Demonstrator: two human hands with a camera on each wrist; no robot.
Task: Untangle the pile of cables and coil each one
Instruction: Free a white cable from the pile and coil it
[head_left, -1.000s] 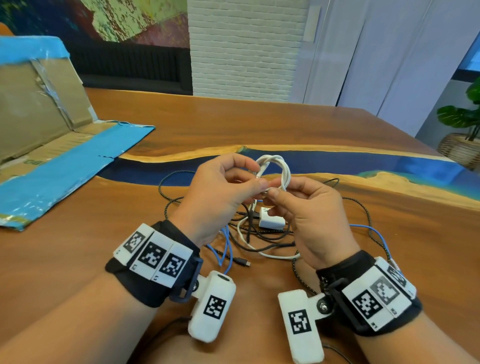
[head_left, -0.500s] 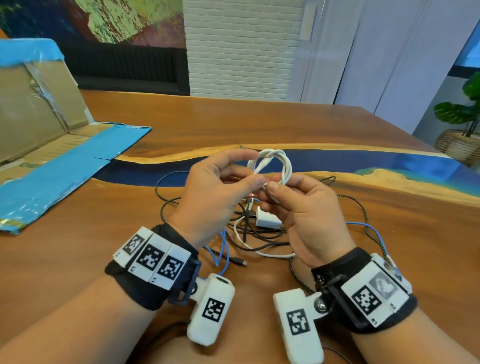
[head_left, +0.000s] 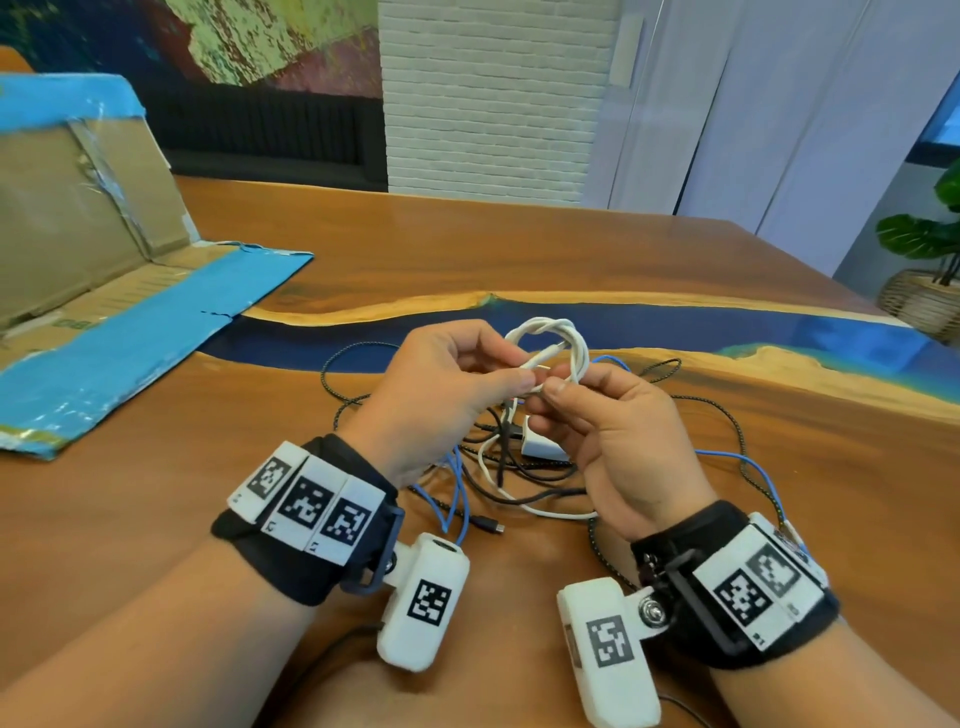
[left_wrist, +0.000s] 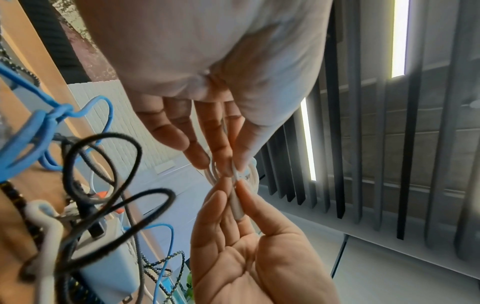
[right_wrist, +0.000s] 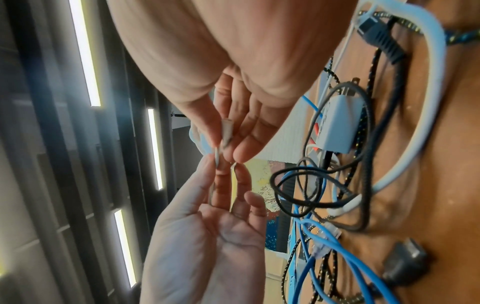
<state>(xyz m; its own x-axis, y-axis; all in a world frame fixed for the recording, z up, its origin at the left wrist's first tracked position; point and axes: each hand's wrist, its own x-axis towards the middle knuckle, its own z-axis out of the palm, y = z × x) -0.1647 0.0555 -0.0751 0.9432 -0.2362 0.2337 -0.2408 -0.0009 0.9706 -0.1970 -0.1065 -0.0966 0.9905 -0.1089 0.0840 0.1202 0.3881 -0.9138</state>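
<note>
White cable (head_left: 558, 349): raised above the wooden table (head_left: 571, 260) between both hands, wound into a small coil of several turns, its top loops twisted together over the fingertips.
Left hand (head_left: 441, 395): thumb and fingers pinch the coil's near side at the plug end; the left wrist view shows the fingers (left_wrist: 221, 152) closed on the thin white strands.
Right hand (head_left: 618, 447): thumb and forefinger pinch the white connector (right_wrist: 227, 131) right against the left hand's thumb; the other fingers curl loosely below.
Cable pile (head_left: 519, 467): on the table directly beneath the raised coil, a loose tangle still unsorted.
Blue cable (head_left: 457, 499): loops out of the pile toward the left wrist, with another stretch showing beyond the right wrist.
Black cable (head_left: 535, 493): crosses the middle of the pile under the hands; a black plug (head_left: 491, 526) lies at the pile's near edge.
Braided cable (head_left: 337, 374): black with pale flecks, circling the pile's far and right sides.
White adapter (head_left: 540, 447): in the pile just below the coil, partly hidden by the right hand's fingers.
Loose white strand (head_left: 545, 512): curves through the pile under the right hand; whether it joins the coil cannot be told.
Flattened cardboard box (head_left: 104, 291): with blue tape, well left of the pile.
Potted plant (head_left: 930, 275): off the table's far right edge.
</note>
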